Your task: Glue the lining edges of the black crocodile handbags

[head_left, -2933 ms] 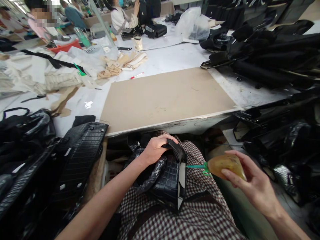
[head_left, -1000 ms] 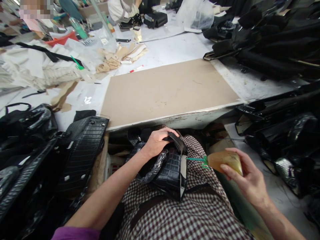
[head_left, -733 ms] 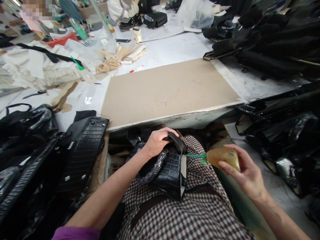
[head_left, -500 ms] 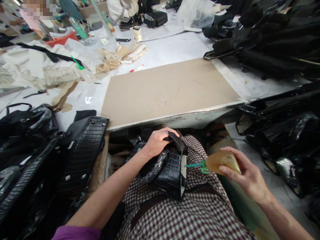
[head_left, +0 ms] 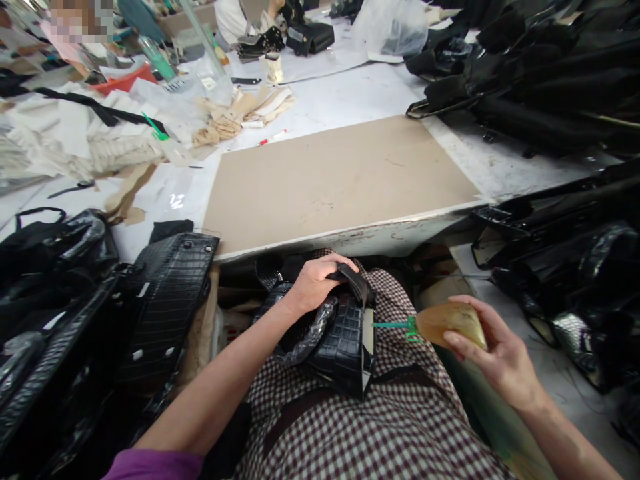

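Note:
A black crocodile-patterned handbag (head_left: 343, 337) rests in my lap on a checked apron (head_left: 345, 440), with a pale strip along its right edge. My left hand (head_left: 317, 283) is closed on a black flap at the bag's upper edge; its fingertips curl over that flap. In my right hand (head_left: 493, 353) lies a squeeze bottle (head_left: 447, 325) of amber liquid, held sideways between thumb and fingers. The bottle's thin green nozzle (head_left: 393, 325) points left, its tip at or very near the pale edge strip; contact cannot be made out.
Ahead lies a beige board (head_left: 340, 173) on the white table. Black bag pieces (head_left: 170, 300) are stacked at left, and more black bags (head_left: 575, 267) crowd the right. Cream fabric scraps (head_left: 240, 113) and a red-and-white pen (head_left: 271, 138) lie farther back.
My right hand has shifted the bottle slightly to the right, and its nozzle tip sits a little higher along the pale edge. My left hand and the handbag are nearly still.

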`<state>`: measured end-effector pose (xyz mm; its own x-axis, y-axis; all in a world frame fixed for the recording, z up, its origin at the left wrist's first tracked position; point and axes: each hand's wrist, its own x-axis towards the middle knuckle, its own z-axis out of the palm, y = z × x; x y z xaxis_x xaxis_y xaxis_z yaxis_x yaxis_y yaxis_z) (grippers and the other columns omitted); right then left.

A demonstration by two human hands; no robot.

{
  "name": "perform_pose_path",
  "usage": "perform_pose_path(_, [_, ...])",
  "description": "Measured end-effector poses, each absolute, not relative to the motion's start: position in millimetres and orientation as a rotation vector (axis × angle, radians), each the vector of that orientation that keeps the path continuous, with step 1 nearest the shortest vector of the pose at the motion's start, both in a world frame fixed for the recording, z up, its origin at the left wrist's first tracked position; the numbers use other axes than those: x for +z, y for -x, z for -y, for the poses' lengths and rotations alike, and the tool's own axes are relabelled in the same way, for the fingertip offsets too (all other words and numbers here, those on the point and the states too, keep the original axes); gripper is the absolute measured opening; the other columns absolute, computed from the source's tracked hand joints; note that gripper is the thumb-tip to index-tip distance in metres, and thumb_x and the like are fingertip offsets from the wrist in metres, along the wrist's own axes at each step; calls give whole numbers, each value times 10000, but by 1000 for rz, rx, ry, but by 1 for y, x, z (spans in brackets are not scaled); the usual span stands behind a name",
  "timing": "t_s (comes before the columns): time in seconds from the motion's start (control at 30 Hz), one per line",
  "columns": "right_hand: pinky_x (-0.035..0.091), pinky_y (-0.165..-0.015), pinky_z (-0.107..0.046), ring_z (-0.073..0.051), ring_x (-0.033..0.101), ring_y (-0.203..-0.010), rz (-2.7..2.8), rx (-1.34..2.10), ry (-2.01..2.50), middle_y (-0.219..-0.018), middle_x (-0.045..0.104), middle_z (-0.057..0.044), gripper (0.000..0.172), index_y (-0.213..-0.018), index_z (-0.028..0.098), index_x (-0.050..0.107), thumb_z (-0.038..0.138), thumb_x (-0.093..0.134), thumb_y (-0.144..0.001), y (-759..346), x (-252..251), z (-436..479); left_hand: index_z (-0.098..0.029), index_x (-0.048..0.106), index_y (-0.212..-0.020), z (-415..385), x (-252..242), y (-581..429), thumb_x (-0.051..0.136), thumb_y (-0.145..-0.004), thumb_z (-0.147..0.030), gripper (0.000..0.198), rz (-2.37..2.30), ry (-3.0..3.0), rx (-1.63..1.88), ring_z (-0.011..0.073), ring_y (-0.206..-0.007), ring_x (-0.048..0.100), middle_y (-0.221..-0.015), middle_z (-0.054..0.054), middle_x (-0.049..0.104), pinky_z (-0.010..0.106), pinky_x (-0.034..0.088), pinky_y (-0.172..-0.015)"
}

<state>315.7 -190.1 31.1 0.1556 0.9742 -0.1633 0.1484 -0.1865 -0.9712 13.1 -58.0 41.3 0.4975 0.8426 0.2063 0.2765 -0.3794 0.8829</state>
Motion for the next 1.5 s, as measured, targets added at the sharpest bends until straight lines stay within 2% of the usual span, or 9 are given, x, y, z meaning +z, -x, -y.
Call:
perform_pose_path(0.23, [601,-706,-236,-211,705,-805,1270,1312,1487,-957,725,-16,471,-1139,265,656,344,844,-716,-319,33,200,-142,756,-887,58,41,-13,642,-867,-105,121,-931,-1923,847,207,-946,705,-985,87,744,335,564,-911])
perform_pose_path(0.33, [585,-608,-214,-215,700,-814,1178,1275,1518,-977,718,-21,477,-1159,271,640,366,832,-733,-317,31,202,-146,751,-885,58,40,-13,635,-873,-107,123,-945,-1942,853,207,-946,707,-986,83,743,340,567,-916])
perform_pose_path(0.43, [535,-483,-211,-204,677,-712,1081,1198,1550,-951,706,-27,487,-1162,269,625,395,825,-736,-316,27,204,-145,739,-907,59,40,-12,625,-884,-110,122,-960,-1981,853,202,-956,706,-1000,84,738,338,567,-922])
perform_pose_path(0.67, [479,-422,-244,-176,567,-583,910,1342,1533,-927,660,-33,521,-1201,264,641,394,829,-734,-322,20,211,-163,688,-915,61,53,2,584,-929,-188,107,-1150,-2183,866,220,-1108,626,-1215,107,637,349,509,-981])
perform_pose_path(0.8, [421,-375,-229,-171,536,-586,527,1239,1346,-914,618,-47,458,-1198,263,645,393,774,-779,-319,27,208,-162,653,-929,63,70,21,525,-935,-173,129,-1335,-2307,866,196,-869,634,-939,66,646,308,523,-812])
perform_pose_path(0.97, [409,-367,-239,-171,500,-602,360,1153,1299,-940,596,-74,349,-1139,248,686,389,728,-823,-322,38,211,-152,644,-942,84,95,31,440,-909,-96,213,-1429,-2689,880,188,-736,638,-793,60,646,269,500,-682])
perform_pose_path(1.13, [441,-384,-222,-177,515,-639,436,1177,1399,-928,596,-56,509,-1195,238,661,387,816,-734,-330,29,221,-143,576,-984,122,98,30,416,-887,-41,212,-1375,-2797,825,190,-732,680,-796,68,667,259,524,-678])
perform_pose_path(1.33, [445,-402,-207,-162,504,-643,409,1175,1422,-957,601,-46,487,-1183,232,656,377,817,-747,-329,19,215,-178,563,-871,140,96,36,411,-874,-58,194,-1363,-2620,765,167,-583,654,-674,22,644,242,509,-568])
perform_pose_path(1.5, [461,-409,-219,-164,527,-615,514,1156,1399,-933,603,-35,471,-1197,249,640,385,794,-773,-325,15,200,-194,571,-869,131,94,40,416,-889,-95,184,-1359,-2543,789,180,-623,680,-711,24,673,253,520,-593])
